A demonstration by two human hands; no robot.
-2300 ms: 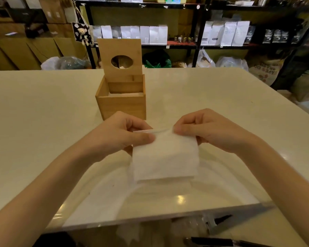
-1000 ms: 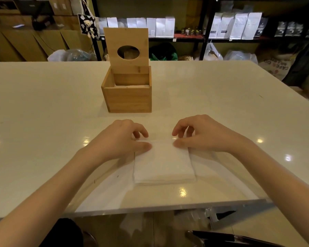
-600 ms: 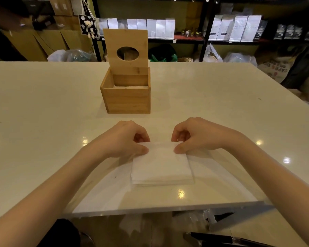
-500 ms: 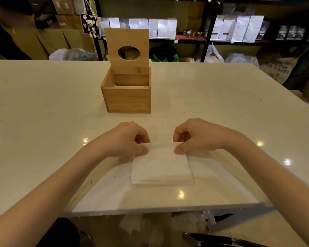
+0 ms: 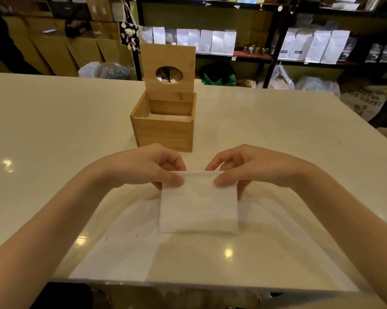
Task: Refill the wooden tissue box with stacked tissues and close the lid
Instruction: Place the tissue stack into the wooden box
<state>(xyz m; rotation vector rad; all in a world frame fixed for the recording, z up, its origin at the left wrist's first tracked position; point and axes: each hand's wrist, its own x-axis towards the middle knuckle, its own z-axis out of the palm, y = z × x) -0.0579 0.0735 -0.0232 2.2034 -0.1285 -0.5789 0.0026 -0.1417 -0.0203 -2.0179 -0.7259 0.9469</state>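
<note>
Near the table edge, both hands, knuckles up, pinch the tissue stack's far corners.

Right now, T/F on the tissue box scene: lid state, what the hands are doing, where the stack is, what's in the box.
1. The box lid is shut. False: it stands open, upright at the back.
2. Both hands pinch the tissue stack at its far corners. True: left hand, right hand.
3. The stack is inside the box. False: it is in front of the box, over the table.
4. The lid has an oval hole. True.
5. Something pale lies in the box. True.
</note>
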